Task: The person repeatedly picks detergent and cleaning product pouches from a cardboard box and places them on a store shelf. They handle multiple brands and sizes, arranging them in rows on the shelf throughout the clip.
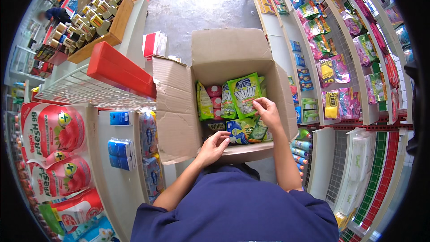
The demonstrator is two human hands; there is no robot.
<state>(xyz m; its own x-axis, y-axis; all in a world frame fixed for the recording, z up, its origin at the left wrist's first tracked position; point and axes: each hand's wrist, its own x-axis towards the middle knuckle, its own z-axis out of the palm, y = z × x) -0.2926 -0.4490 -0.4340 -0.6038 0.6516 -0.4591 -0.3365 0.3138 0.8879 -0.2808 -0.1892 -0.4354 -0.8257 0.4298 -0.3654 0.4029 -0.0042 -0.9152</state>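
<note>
Before me is an open cardboard box (pixel 231 48) with its flaps folded out. Green Wow pouches stand inside it, and my right hand (pixel 268 112) has thumb and fingertips at the lower right edge of the front green Wow pouch (pixel 245 94). Just above a blue-and-green pouch (pixel 237 131), near the box's near left corner, my left hand (pixel 214 146) is spread with nothing in it. Beside that lies a dark green pouch (pixel 258 130). Several pink-capped containers (pixel 216 102) stand between the green pouches. The box's bottom is mostly hidden.
Shelves with hanging pouches (pixel 331 70) line the right side. At left are a red shelf-end beam (pixel 121 69), a wire shelf (pixel 70 84) and large hand wash pouches (pixel 53 134). Farther off, a wooden tray (pixel 117 23) holds metallic-capped goods, and a person (pixel 58 14) bends behind it.
</note>
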